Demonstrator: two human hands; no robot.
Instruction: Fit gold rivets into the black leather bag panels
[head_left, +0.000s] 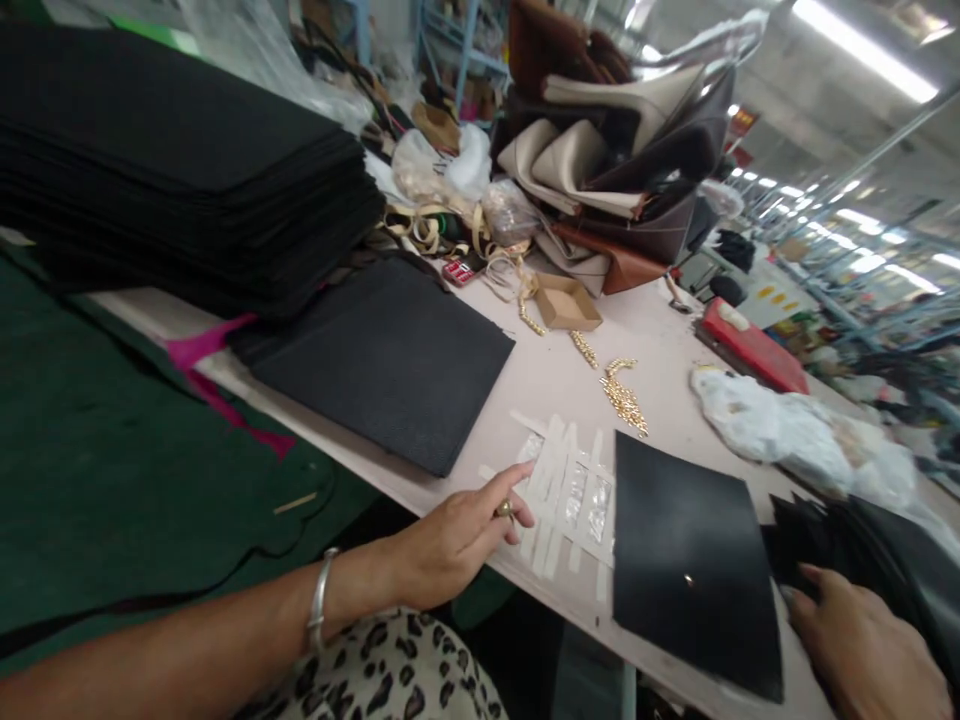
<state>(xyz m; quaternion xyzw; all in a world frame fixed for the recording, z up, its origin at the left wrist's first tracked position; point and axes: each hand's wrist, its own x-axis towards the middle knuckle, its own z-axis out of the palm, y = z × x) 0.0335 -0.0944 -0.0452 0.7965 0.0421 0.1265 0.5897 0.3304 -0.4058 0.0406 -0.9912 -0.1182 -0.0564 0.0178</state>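
My left hand (457,535) rests at the table's near edge, its fingers curled in a pinch on a small gold-coloured piece beside a patch of white tape strips (566,495) stuck to the tabletop. My right hand (862,645), at the lower right, lies with fingers bent on dark black material (885,560). Between the hands a flat black leather panel (694,565) lies on the table, with one small metal stud showing in it.
A tall stack of black sheets (172,170) fills the left; a single black sheet (390,360) lies before it. Gold hardware pieces (622,395), a small cardboard box (566,300), a red box (750,345), a crumpled plastic bag (780,425) and piled leather bags (622,150) crowd the pale table (660,340).
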